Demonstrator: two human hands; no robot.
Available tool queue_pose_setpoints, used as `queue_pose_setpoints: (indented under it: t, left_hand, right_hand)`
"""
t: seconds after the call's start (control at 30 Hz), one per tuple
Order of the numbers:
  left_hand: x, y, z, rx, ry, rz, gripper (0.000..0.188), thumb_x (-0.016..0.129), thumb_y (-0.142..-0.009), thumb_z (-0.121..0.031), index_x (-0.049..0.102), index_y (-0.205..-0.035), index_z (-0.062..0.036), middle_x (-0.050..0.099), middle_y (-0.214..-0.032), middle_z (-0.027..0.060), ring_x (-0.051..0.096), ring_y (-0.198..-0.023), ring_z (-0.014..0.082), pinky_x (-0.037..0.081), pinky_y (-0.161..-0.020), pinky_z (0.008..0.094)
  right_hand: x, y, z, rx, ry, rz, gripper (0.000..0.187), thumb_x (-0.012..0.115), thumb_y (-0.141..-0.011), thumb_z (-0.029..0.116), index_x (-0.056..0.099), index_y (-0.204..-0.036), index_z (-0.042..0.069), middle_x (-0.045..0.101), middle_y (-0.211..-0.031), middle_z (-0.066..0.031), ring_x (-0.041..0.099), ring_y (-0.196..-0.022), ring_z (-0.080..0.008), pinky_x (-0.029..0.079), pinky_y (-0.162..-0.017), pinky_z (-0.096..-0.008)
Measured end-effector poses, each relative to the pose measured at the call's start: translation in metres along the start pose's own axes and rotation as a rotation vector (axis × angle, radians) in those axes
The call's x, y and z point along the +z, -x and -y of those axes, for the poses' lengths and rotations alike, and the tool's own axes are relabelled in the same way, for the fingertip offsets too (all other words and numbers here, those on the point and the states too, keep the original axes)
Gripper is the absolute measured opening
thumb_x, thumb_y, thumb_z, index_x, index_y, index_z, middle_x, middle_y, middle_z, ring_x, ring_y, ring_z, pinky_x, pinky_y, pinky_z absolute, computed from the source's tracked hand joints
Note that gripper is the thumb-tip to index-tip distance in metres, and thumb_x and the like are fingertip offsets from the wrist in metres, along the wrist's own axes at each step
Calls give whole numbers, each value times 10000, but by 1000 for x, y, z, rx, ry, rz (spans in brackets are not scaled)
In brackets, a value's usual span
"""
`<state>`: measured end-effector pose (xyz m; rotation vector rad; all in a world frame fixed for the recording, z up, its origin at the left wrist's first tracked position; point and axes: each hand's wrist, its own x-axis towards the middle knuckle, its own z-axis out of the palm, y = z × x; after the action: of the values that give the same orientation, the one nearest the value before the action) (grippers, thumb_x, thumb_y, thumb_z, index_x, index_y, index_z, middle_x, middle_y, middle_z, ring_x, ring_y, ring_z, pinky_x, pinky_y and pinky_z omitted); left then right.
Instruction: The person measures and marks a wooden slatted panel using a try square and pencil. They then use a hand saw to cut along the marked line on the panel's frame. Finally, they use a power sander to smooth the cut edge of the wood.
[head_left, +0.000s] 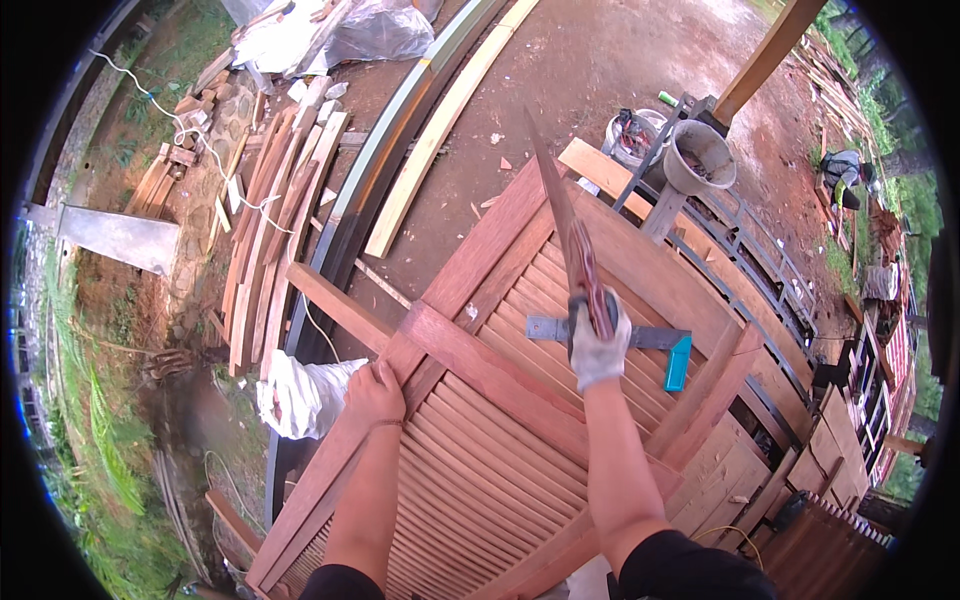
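A reddish wooden louvered shutter panel (500, 410) lies before me, its frame set at a slant and its slats running crosswise. My bare left hand (375, 397) grips the frame's left side near the crossrail. My right hand (600, 343), in a pale glove with dark fingers, is closed round the handle of a handsaw (572, 215). The saw's blade points away from me over the upper part of the frame. Beneath the right hand, a try square (678, 358) with a teal handle and a metal blade lies across the slats, partly covered by that hand.
A bent-looking dark metal beam (360, 190) and a long pale board (440, 140) run at the left. Stacked planks (285, 220) and white sacking (305, 395) lie beyond. Buckets (698, 160) stand at the far right by a post (765, 65). Another person (845, 175) crouches farther off.
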<state>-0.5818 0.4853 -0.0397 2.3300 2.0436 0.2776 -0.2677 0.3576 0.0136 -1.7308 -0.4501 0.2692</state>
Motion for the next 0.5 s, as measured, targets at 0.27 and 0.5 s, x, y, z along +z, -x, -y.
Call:
queue_pose_setpoints:
  t: [0.27, 0.5]
  left_hand:
    - [-6, 1, 5, -38, -15, 61, 392, 483, -959, -417, 637, -962, -56, 663, -976, 151, 610, -972, 350, 446, -852, 492]
    - [1, 1, -10, 21, 1, 26, 361, 498, -955, -402, 630, -934, -67, 661, -942, 151, 613, -930, 351, 444, -830, 492]
  right_hand:
    - [-8, 11, 12, -7, 121, 90, 145, 648, -854, 107, 670, -985, 49, 697, -813, -171, 689, -761, -362, 546, -687, -429]
    - [43, -94, 6, -41, 248, 38, 217, 630, -873, 248, 630, -886, 31, 655, -788, -240, 617, -792, -471, 500, -694, -497]
